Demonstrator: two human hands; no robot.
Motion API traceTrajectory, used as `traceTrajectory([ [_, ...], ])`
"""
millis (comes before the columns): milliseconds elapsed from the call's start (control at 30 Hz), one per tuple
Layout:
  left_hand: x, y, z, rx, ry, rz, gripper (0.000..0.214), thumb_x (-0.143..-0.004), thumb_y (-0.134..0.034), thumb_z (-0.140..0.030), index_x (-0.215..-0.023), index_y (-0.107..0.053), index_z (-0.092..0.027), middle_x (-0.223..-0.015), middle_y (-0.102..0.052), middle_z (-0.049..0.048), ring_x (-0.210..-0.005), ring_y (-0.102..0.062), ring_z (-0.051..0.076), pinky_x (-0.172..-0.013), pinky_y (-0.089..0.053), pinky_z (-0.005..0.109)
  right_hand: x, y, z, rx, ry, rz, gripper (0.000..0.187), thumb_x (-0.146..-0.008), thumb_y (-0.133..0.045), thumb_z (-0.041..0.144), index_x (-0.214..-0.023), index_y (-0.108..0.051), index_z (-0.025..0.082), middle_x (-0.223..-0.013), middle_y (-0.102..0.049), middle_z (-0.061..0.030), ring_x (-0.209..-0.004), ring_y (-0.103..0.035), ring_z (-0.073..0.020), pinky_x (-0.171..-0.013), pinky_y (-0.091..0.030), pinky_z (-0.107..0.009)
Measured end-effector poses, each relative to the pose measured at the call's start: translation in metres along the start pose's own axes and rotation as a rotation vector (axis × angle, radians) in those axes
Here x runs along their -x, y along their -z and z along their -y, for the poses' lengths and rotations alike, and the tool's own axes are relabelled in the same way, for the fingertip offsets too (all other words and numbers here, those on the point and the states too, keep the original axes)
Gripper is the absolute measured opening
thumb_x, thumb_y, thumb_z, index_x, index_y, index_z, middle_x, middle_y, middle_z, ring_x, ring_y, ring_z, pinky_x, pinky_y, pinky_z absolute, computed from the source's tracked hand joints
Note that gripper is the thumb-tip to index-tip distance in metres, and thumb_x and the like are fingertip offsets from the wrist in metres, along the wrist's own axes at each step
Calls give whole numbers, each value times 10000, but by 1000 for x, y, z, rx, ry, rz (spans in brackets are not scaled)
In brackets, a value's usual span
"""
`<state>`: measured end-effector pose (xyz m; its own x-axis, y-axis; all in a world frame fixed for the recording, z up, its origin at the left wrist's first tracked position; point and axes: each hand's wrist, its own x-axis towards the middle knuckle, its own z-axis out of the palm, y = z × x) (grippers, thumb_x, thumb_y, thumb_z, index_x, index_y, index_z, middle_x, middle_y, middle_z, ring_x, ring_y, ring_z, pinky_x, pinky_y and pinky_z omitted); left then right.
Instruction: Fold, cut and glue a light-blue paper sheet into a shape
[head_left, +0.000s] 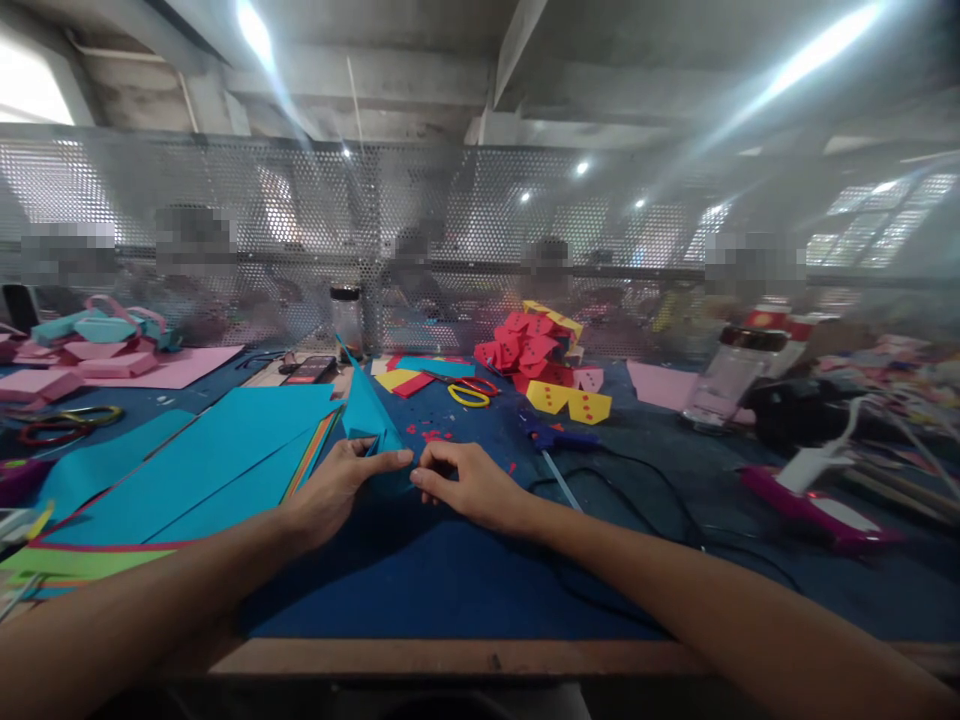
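My left hand [341,485] grips a folded sheet of turquoise paper [367,405], its thumb lying across the front. The sheet stands up in a tall point above the fingers. Close to the paper's right edge is my right hand [469,485], thumb and fingers curled together. Whether those fingertips pinch the paper or something small is too hard to make out. To the left lies a stack of turquoise sheets [225,440] with other colours showing at its edges. Beyond the hands are scissors [469,397] and small red paper scraps [429,436].
A blue glue gun [555,432] with a black cable lies to the right. Red folded paper pieces [525,345] and a yellow piece [568,402] sit behind it. A clear jar [724,385] and a purple power strip [814,510] are farther right. A perforated screen [450,220] spans the back.
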<state>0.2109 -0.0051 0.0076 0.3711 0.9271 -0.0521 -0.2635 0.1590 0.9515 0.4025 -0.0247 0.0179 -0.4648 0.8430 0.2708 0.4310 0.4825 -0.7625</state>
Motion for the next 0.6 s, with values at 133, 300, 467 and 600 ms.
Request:
traceTrajectory([
  [133, -2, 1, 1, 0, -5, 42, 247, -669, -868, -289, -812, -716, -157, -763, -743, 29, -650, -679, 171, -632, -559, 281, -1, -1, -2, -14, -23, -2, 186, -914, -574, 304, -777, -582, 179, -690, -675, -3, -653, -613, -141, -622, -431, -241],
  [300, -3, 2, -1, 30, -83, 73, 206, -711, -844, -281, -826, -714, -168, -811, -742, 27, -706, -685, 176, -724, -573, 313, 0, -2, -3, -24, -33, 10, 183, -914, -575, 329, -815, -604, 178, -705, -685, -8, -651, -622, -144, -622, -445, -245],
  [467, -2, 4, -1, 29, -48, 71, 220, -707, -842, -261, -848, -708, -158, -809, -743, 41, -698, -690, 189, -711, -575, 329, 1, -2, 0, -26, -35, 6, 177, -912, -575, 322, -815, -614, 179, -703, -679, -8, -646, -618, -141, -619, -447, -243],
  [600, -2, 4, -1, 37, -36, 62, 247, -681, -859, -272, -835, -707, -154, -783, -739, 43, -672, -683, 188, -685, -574, 319, 0, -2, 1, -22, -35, 0, 171, -904, -586, 321, -811, -615, 180, -698, -683, -6, -651, -621, -143, -626, -450, -245],
])
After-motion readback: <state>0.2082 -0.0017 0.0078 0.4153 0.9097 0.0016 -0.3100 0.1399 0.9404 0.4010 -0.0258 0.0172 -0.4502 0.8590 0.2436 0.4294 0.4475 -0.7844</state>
